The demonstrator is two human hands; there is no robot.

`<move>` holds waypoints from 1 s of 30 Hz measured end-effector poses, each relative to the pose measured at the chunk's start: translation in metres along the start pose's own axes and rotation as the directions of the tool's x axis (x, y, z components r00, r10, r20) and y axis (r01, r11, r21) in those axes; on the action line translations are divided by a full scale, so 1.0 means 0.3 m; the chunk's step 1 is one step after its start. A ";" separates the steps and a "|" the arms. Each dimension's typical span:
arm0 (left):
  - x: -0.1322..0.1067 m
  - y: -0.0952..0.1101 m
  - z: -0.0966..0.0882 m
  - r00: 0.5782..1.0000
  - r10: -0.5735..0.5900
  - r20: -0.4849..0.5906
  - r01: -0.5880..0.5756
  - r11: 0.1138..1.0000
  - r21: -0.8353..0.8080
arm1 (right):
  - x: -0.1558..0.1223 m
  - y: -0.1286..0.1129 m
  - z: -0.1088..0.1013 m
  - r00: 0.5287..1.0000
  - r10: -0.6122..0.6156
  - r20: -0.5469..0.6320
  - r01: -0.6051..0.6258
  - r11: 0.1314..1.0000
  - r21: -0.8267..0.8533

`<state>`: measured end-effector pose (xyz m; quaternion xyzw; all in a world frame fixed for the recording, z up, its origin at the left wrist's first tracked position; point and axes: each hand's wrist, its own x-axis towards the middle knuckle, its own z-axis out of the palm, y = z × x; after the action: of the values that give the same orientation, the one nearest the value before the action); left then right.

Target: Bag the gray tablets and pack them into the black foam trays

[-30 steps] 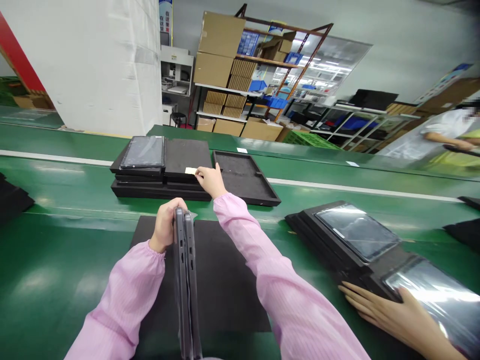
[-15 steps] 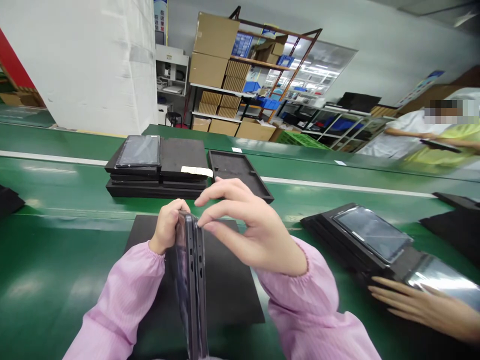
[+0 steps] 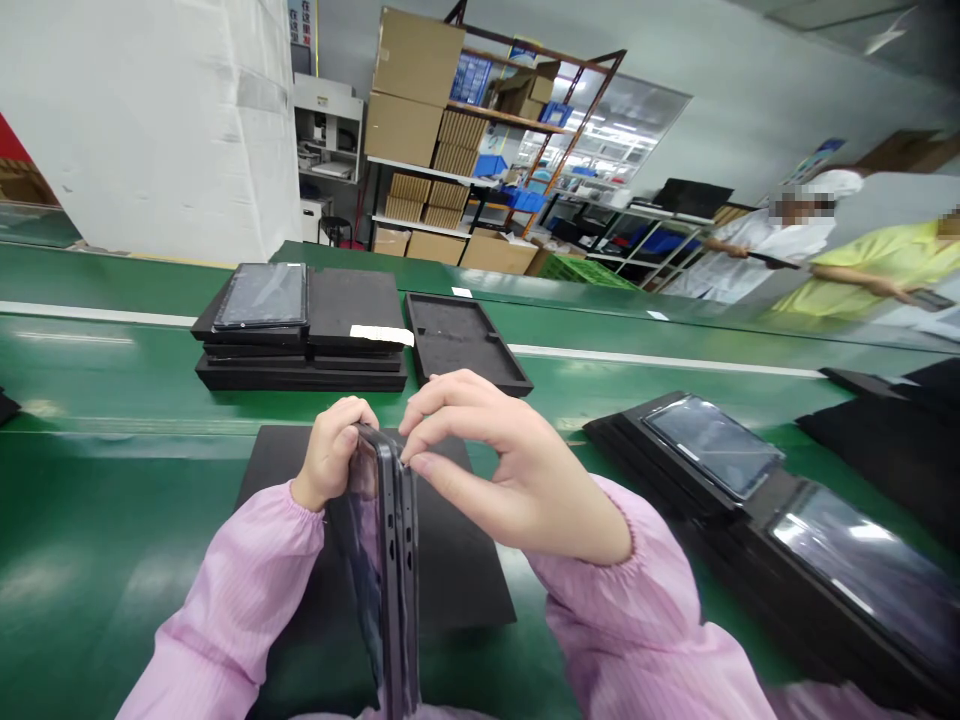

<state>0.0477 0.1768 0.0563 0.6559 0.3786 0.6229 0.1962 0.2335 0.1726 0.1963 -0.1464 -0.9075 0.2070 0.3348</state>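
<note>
My left hand (image 3: 334,450) grips two dark tablets (image 3: 394,570) held on edge together, above a black foam mat (image 3: 450,560) on the green belt. My right hand (image 3: 495,465) pinches the top corner of the tablet on the right with thumb and forefinger, the other fingers curled above. A white label strip (image 3: 381,334) lies on a stack of black trays (image 3: 300,345) beyond my hands; one tablet (image 3: 262,296) lies in the stack's left side.
An empty black tray (image 3: 465,345) leans beside the stack. At the right, black trays (image 3: 750,510) hold film-covered tablets (image 3: 712,445). Two people (image 3: 825,250) stand beyond the belt. Shelves with cardboard boxes (image 3: 450,130) fill the background.
My right hand left the label strip on the far tray stack and came back to pinch the held tablets' top corner. The co-worker's hand at lower right has gone from view.
</note>
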 end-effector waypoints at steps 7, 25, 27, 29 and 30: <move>0.002 0.004 0.002 1.000 0.006 0.008 -0.006 1.000 0.000 | -0.009 -0.004 0.004 1.000 -0.015 -0.020 0.014 0.999 -0.028; -0.040 0.071 0.000 0.982 0.180 0.064 -0.182 0.983 0.036 | -0.027 -0.027 -0.023 0.979 0.061 0.194 -0.101 0.973 0.205; -0.042 0.072 0.003 0.979 0.189 0.079 -0.192 0.980 0.044 | -0.032 -0.030 -0.023 0.977 0.058 0.206 -0.104 0.970 0.220; -0.044 0.073 0.005 0.977 0.194 0.091 -0.200 0.978 0.055 | -0.036 -0.032 -0.023 0.973 0.059 0.221 -0.106 0.973 0.207; -0.044 0.073 0.006 0.976 0.195 0.097 -0.201 0.978 0.059 | -0.038 -0.033 -0.023 0.971 0.061 0.229 -0.108 0.975 0.196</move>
<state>0.0558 0.1533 0.0632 0.7242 0.3233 0.5957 0.1276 0.2452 0.1613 0.1993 -0.1255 -0.9057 0.3294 0.2356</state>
